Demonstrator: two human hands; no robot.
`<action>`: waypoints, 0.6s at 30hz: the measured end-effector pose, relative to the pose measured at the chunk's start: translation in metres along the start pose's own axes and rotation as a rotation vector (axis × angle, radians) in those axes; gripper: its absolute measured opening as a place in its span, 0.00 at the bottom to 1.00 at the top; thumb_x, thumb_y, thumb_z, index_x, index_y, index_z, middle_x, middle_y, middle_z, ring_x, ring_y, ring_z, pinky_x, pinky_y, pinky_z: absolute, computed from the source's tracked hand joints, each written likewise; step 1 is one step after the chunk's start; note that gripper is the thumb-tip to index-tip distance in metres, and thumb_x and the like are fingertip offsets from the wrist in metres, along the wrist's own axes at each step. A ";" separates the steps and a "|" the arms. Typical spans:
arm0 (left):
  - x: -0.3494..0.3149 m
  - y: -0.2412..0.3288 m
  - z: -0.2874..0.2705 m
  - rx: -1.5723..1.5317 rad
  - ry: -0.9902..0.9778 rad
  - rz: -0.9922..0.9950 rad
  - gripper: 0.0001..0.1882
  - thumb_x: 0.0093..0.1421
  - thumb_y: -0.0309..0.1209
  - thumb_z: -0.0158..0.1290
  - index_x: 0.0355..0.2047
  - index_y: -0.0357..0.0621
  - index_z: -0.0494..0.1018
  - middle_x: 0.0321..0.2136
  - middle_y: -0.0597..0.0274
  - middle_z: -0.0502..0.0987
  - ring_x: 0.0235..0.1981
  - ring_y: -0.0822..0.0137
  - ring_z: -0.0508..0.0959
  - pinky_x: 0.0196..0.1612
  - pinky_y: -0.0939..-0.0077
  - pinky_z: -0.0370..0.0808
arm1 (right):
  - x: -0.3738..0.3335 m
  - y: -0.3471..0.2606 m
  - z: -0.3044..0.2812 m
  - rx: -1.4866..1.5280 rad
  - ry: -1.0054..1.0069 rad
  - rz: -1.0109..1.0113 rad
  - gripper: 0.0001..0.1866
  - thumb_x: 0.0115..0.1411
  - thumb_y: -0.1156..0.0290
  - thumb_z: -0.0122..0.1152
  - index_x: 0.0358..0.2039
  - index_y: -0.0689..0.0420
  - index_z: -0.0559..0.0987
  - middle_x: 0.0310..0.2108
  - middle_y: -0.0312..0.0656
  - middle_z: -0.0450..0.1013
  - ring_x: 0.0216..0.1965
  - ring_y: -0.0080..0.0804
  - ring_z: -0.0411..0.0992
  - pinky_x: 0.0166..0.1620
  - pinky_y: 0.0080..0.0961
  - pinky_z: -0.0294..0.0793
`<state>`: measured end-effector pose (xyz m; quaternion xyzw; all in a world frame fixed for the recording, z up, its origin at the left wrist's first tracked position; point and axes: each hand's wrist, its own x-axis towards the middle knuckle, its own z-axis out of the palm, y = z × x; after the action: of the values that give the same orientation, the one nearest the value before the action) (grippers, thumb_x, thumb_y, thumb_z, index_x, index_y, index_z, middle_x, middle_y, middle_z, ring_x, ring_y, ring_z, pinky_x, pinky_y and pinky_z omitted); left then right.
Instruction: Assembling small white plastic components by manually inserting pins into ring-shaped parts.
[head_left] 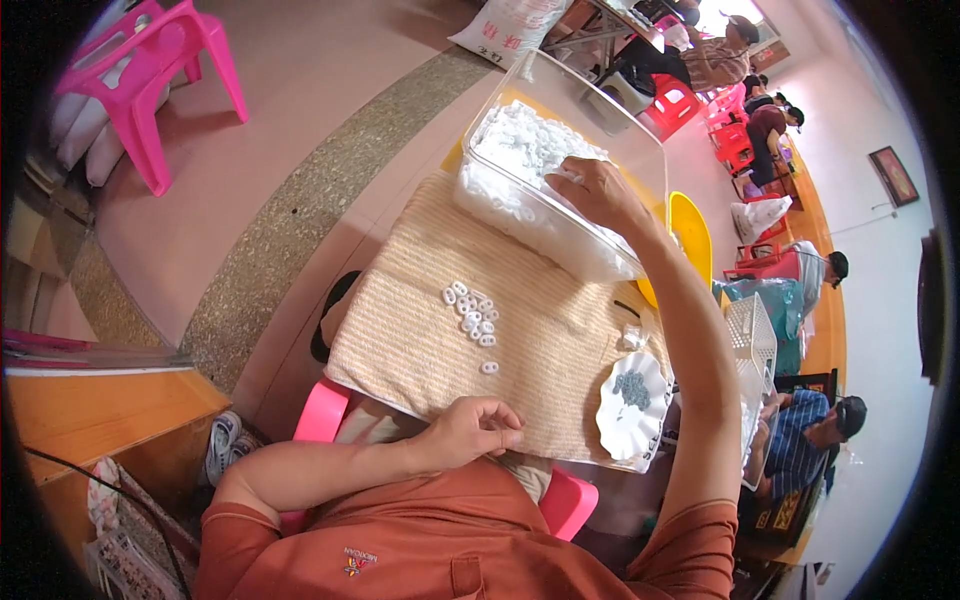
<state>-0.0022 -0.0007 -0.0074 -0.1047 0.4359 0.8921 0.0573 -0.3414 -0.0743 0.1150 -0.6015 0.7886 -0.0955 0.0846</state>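
A clear plastic bin (600, 262) holds a heap of small white pieces (520, 135). My right hand (600, 195) reaches over its wall, fingers bent down and drawn together at the heap; whatever lies between the fingertips is hidden. Over the near edge of a beige striped towel (400, 330), my left hand (470, 430) is curled, thumb against fingers, and I cannot see anything in it. Several white two-holed oval pieces (472, 312) lie in a cluster on the towel, with a single oval piece (489, 368) apart, nearer to me.
A white scalloped dish (620, 425) with small grey bits sits at the towel's right edge, a crumpled white scrap (634, 337) beyond it. A yellow container (690, 235) and a white basket (750, 335) stand right of my forearm. Other people sit along the right side.
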 end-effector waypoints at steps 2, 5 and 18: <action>-0.002 0.003 0.001 0.025 0.005 -0.037 0.11 0.61 0.30 0.57 0.41 0.36 0.74 0.30 0.65 0.77 0.30 0.77 0.76 0.35 0.81 0.75 | -0.005 0.004 0.000 -0.002 0.011 -0.010 0.20 0.61 0.55 0.58 0.36 0.62 0.79 0.30 0.53 0.77 0.31 0.46 0.76 0.37 0.37 0.74; -0.001 0.001 0.001 0.041 -0.007 -0.036 0.10 0.61 0.29 0.57 0.40 0.36 0.74 0.30 0.65 0.77 0.29 0.77 0.76 0.35 0.81 0.75 | -0.013 0.012 -0.002 0.034 0.068 0.019 0.18 0.62 0.56 0.58 0.37 0.62 0.79 0.29 0.52 0.77 0.31 0.38 0.77 0.37 0.36 0.73; 0.001 0.000 0.000 -0.010 0.038 0.000 0.10 0.60 0.26 0.57 0.40 0.32 0.73 0.29 0.62 0.77 0.29 0.75 0.74 0.35 0.81 0.73 | -0.101 -0.074 -0.037 0.209 0.242 0.071 0.13 0.61 0.63 0.61 0.34 0.62 0.78 0.23 0.39 0.71 0.27 0.26 0.69 0.33 0.24 0.70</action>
<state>-0.0037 -0.0007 -0.0077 -0.1221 0.4325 0.8920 0.0485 -0.2548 0.0060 0.1713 -0.5451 0.7997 -0.2458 0.0545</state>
